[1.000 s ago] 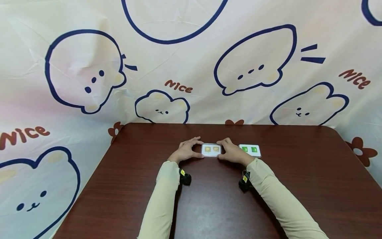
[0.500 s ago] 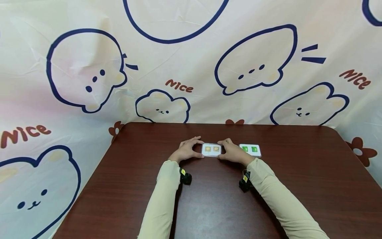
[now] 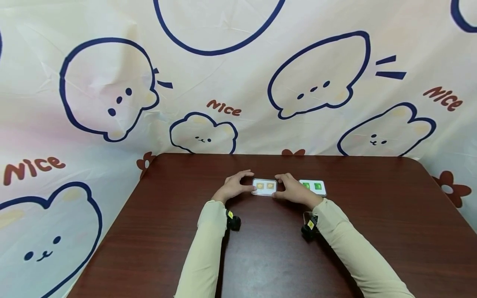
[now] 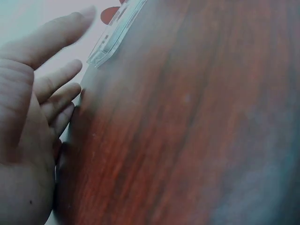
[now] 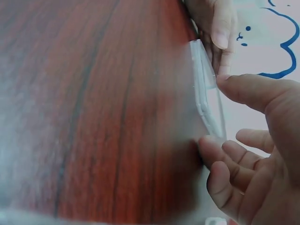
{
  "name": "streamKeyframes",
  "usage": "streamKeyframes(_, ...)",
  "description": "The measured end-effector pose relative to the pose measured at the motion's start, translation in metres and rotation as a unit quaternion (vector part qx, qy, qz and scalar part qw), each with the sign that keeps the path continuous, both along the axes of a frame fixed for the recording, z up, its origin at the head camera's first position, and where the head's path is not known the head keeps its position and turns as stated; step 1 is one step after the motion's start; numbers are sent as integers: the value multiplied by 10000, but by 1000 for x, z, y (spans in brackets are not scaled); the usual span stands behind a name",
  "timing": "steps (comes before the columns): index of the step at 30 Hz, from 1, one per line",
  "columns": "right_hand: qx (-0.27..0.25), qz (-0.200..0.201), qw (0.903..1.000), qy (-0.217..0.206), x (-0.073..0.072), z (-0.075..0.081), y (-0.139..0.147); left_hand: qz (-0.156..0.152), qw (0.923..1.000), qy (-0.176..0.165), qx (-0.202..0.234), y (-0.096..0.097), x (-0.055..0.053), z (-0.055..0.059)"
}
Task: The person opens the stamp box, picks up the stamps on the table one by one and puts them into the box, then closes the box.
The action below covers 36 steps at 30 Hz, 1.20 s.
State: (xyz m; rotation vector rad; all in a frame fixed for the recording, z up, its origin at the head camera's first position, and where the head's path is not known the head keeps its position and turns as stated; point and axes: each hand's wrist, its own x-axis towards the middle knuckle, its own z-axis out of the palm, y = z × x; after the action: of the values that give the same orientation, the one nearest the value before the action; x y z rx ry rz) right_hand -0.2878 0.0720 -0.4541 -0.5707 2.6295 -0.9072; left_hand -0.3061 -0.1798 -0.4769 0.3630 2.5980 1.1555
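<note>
A flat clear-edged case (image 3: 265, 187) with two pale yellow squares in a white face lies on the brown table (image 3: 261, 248). At its left end is my left hand (image 3: 232, 188), thumb tip at the corner and the other fingers extended away from it. In the left wrist view, the fingers of the left hand (image 4: 33, 93) are spread apart, near the case's clear corner (image 4: 110, 40). My right hand (image 3: 294, 191) is around the right end with thumb and index finger parted. The right wrist view has the right hand's thumb (image 5: 248, 91) right at the case's clear edge (image 5: 202, 84).
A second white case (image 3: 316, 187) with two green squares lies just right of the first, partly behind the right hand. Cloth printed with cartoon bears (image 3: 203, 132) hangs along the table's back edge. Black cameras (image 3: 234, 222) sit on both wrists.
The right hand has drawn slightly right, its index finger leaving the case's edge. The left index finger has also lifted away while its thumb has moved up along the end. The case has barely shifted.
</note>
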Motion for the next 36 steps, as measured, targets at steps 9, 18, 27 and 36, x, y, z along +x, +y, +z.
streamKeyframes(9,-235,-64,9993,271,14,18,25,353,9926,-129,1158,22,-1,16)
streamKeyframes(18,-407,59,9982,438,34,17,62,49,9909,37,1345,58,-4,16)
streamKeyframes(27,-219,-100,9994,265,65,15,102,-333,9907,63,1315,101,-3,17)
streamKeyframes(36,305,-3,9984,475,87,7,133,-556,9939,86,946,136,-4,19)
